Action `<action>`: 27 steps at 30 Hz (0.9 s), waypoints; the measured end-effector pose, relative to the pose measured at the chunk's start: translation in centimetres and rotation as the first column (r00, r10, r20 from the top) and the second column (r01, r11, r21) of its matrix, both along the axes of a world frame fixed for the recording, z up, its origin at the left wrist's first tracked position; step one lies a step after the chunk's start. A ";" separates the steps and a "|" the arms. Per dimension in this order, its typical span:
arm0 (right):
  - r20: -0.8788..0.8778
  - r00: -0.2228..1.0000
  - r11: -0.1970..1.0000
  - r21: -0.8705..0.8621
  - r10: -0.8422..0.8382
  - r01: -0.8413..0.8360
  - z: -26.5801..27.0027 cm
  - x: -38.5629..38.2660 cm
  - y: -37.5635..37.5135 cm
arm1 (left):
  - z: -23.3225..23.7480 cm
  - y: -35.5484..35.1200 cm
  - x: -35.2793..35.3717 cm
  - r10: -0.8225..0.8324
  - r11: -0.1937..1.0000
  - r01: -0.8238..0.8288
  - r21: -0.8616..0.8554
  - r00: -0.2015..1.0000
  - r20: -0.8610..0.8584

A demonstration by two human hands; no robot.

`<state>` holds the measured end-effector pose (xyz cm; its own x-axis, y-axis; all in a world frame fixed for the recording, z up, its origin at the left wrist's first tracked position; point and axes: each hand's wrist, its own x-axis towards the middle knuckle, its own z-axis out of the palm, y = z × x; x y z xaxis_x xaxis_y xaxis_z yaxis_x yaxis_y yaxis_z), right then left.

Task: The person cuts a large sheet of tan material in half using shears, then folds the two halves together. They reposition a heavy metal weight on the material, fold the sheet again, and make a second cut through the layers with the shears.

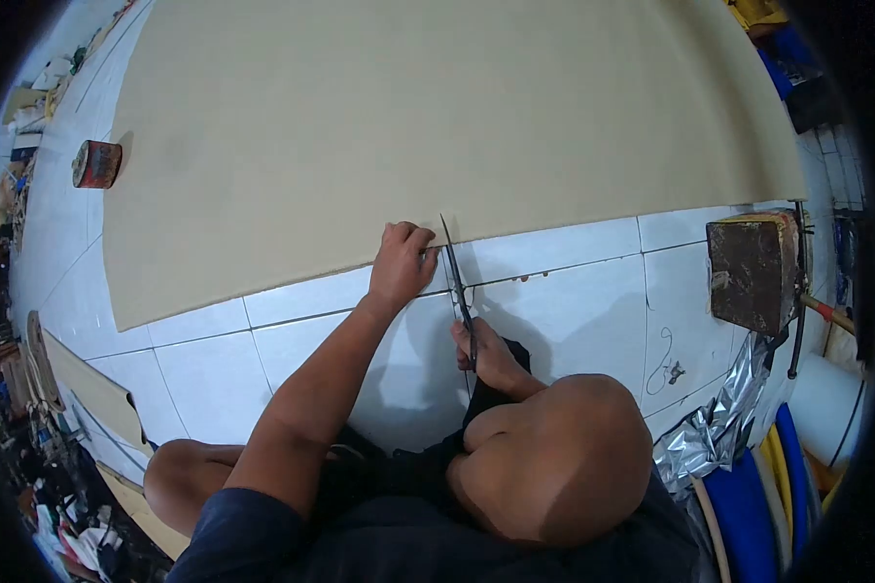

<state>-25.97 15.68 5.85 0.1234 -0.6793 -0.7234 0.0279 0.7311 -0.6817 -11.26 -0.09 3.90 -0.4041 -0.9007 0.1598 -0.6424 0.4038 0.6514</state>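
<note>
A large tan sheet [408, 126] lies spread over the white tiled floor [292, 340]. My left hand [402, 262] pinches the sheet's near edge, fingers curled on it. My right hand [486, 352] grips the handles of dark scissors [457, 277], whose blades point away from me and meet the sheet's edge just right of my left hand. I sit on the floor with my knees bent; my right knee hides part of the right hand.
A rusty red tin [96, 163] rests on the sheet's left edge. A worn brown block [752, 270] stands on the floor at the right. Silver foil [719, 428] and blue and yellow rolls [749, 496] lie at lower right. Clutter lines the left side.
</note>
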 end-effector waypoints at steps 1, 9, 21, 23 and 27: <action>-0.017 1.000 1.000 -0.004 0.026 -0.026 -0.3 0.1 -0.1 | 0.0 0.0 -0.1 0.015 1.000 -0.016 -0.008 0.999 -0.040; -0.135 0.990 0.999 -0.028 0.030 -0.034 -2.0 1.4 0.0 | -1.0 0.0 -0.1 -0.030 0.999 0.029 -0.043 0.999 -0.022; -0.203 0.978 0.983 -0.185 -0.049 0.011 -3.3 2.3 -0.2 | -1.7 0.3 0.1 -0.010 1.000 0.009 -0.024 1.000 -0.024; -0.199 0.977 0.978 -0.203 -0.080 0.039 -3.7 2.4 0.3 | -1.5 0.3 0.2 -0.007 1.000 0.007 -0.016 1.000 -0.016; -0.255 0.964 0.974 -0.224 -0.074 0.016 -4.1 2.5 0.0 | -1.3 0.3 0.4 -0.009 1.000 0.010 0.023 0.999 -0.053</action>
